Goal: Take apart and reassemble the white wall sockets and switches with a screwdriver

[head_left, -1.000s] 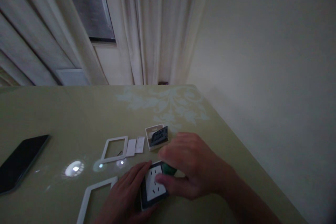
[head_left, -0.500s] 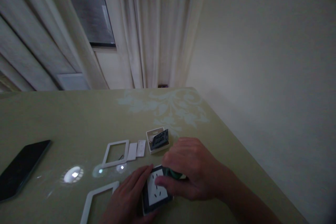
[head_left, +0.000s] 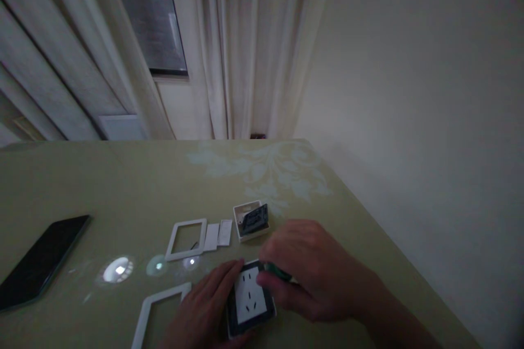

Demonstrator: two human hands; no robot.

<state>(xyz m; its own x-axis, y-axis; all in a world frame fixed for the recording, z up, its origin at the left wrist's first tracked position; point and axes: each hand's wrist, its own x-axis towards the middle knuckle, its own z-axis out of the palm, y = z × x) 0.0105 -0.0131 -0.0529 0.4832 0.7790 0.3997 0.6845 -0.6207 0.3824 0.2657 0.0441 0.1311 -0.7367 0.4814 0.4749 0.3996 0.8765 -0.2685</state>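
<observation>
A wall socket (head_left: 250, 295) with a white face and dark surround sits in a pale box near the table's front. My left hand (head_left: 207, 305) grips it along its left side, fingers at the top edge and thumb at the bottom. My right hand (head_left: 315, 270) is closed around a green handle (head_left: 278, 271), apparently a screwdriver's, at the socket's upper right edge. Its tip is hidden by my fingers. Just beyond stands a small white box (head_left: 241, 212) with a dark socket insert (head_left: 256, 219) tilted inside it.
Two narrow white plates (head_left: 218, 235) lie beside a white square frame (head_left: 170, 241). Another white frame (head_left: 143, 316) is partly behind my left hand. A black phone (head_left: 43, 262) lies at the left. The table's right edge runs along a wall (head_left: 409, 120); curtains (head_left: 270, 54) hang behind.
The view has shifted slightly, so everything sits a little further right. My right thumb has drawn back from the socket's white face toward the green handle. My left hand keeps its hold.
</observation>
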